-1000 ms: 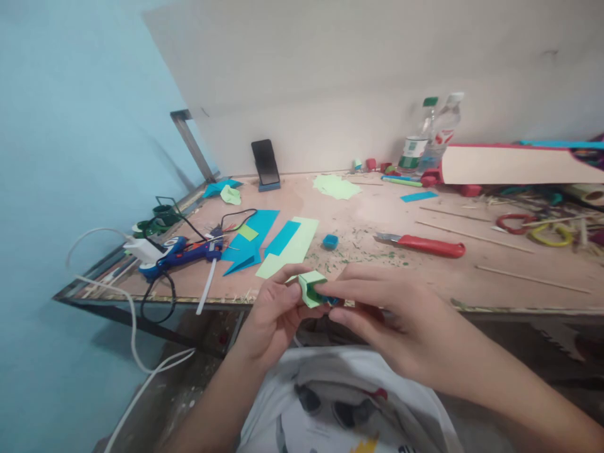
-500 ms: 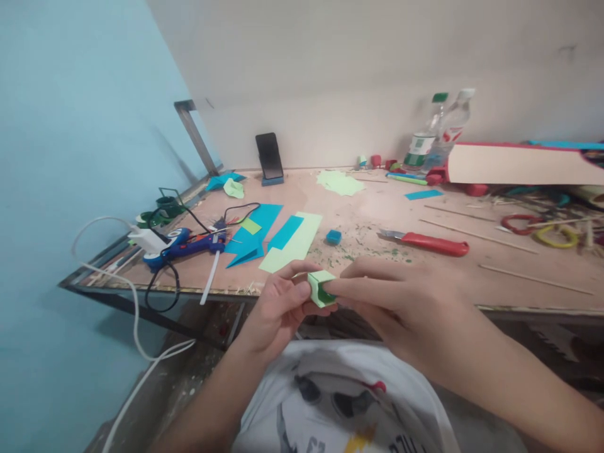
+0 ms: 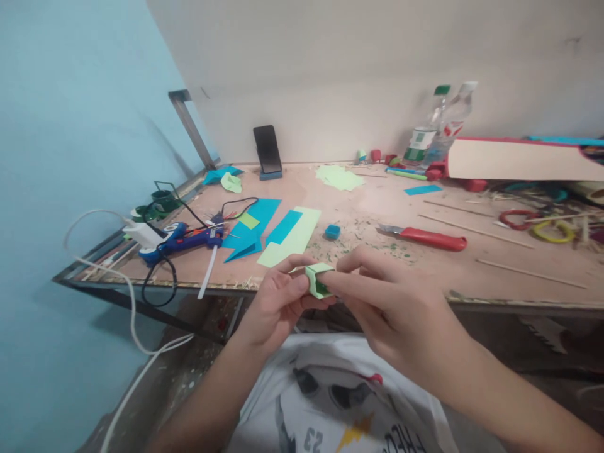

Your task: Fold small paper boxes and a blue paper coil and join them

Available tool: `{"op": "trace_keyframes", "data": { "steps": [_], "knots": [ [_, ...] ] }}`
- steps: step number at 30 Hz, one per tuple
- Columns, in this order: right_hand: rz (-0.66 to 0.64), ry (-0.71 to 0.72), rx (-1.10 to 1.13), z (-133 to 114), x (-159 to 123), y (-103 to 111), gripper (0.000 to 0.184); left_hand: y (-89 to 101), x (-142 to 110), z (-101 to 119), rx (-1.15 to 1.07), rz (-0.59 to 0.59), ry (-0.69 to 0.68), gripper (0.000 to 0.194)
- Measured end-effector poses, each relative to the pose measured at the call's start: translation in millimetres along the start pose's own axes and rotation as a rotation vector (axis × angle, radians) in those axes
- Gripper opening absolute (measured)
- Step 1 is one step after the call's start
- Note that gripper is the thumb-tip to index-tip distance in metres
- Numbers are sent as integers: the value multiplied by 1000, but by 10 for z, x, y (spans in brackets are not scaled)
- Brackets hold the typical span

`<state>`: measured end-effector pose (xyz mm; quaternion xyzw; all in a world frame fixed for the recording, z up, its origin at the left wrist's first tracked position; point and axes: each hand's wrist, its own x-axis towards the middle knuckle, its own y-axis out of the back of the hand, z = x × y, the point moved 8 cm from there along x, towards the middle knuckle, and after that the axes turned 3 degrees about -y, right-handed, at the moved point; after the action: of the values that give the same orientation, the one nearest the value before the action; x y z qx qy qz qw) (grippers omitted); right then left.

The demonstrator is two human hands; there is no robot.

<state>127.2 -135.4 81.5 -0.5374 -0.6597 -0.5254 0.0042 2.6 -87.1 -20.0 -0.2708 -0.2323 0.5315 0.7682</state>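
A small light-green paper box (image 3: pixel 312 282) with a darker green inside is held over the table's front edge. My left hand (image 3: pixel 277 303) pinches its left side between thumb and fingers. From the right, my right hand (image 3: pixel 401 299) has its index finger in the box's open side; its thumb and lower fingers are partly hidden. Beyond the hands lies a small blue box-like piece (image 3: pixel 332 232). A red-handled knife (image 3: pixel 433 238) lies to its right, blade pointing left.
Blue paper (image 3: pixel 260 217) and light-green paper (image 3: pixel 297 238) lie left of centre. A blue glue gun (image 3: pixel 193 240) with cables sits at the left edge. A phone (image 3: pixel 267 150) stands behind. Bottles (image 3: pixel 419 143), thin sticks (image 3: pixel 476 231) and scissors (image 3: pixel 552 231) are on the right.
A blue bit seen by my right fingers one second ago no longer shows. The green paper box has turned slightly and looks squarer, and my right index finger stays at its opening.
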Motion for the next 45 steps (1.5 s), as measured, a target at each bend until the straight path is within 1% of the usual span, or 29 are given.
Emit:
{"op": "trace_keyframes", "data": {
  "steps": [6, 8, 10, 14, 20, 24, 26, 30, 32, 34, 37, 41, 43, 45],
  "knots": [
    [222, -32, 170, 36, -70, 60, 22, -11, -12, -7, 13, 20, 13, 39],
    [265, -57, 182, 74, -85, 67, 18, -14, -13, -3, 18, 15, 10, 38],
    [281, -56, 188, 94, -89, 60, 15, -20, -9, 13, 19, 5, -6, 36],
    [263, -38, 154, 106, -77, 27, 16, -33, 10, 58, 21, 5, -45, 33],
    [171, -47, 55, 79, -34, -6, 17, -32, 11, 101, 56, 22, -72, 31],
    [111, -25, -53, 50, -8, -23, 27, -13, 4, 118, 74, 42, -83, 33],
    [115, -9, -85, 43, -9, -26, 27, -12, 7, 117, 71, 45, -79, 34],
    [182, -27, -21, 79, -34, -12, 15, -15, 17, 103, 52, 39, -67, 34],
    [209, -47, 7, 105, -44, -7, 11, -17, 18, 94, 43, 29, -62, 34],
    [181, -48, 9, 115, -40, -36, 13, -9, 13, 84, 47, 29, -59, 34],
    [108, 9, -13, 92, -26, -90, 16, 14, 0, 71, 59, 47, -61, 34],
    [59, 75, -51, 62, -35, -104, 20, 28, -8, 64, 65, 77, -85, 36],
    [53, 101, -74, 33, -52, -92, 20, 49, -9, 62, 61, 121, -105, 37],
    [83, 138, -153, -22, -73, -70, 20, 67, -12, 55, 43, 168, -127, 36]
  ]
}}
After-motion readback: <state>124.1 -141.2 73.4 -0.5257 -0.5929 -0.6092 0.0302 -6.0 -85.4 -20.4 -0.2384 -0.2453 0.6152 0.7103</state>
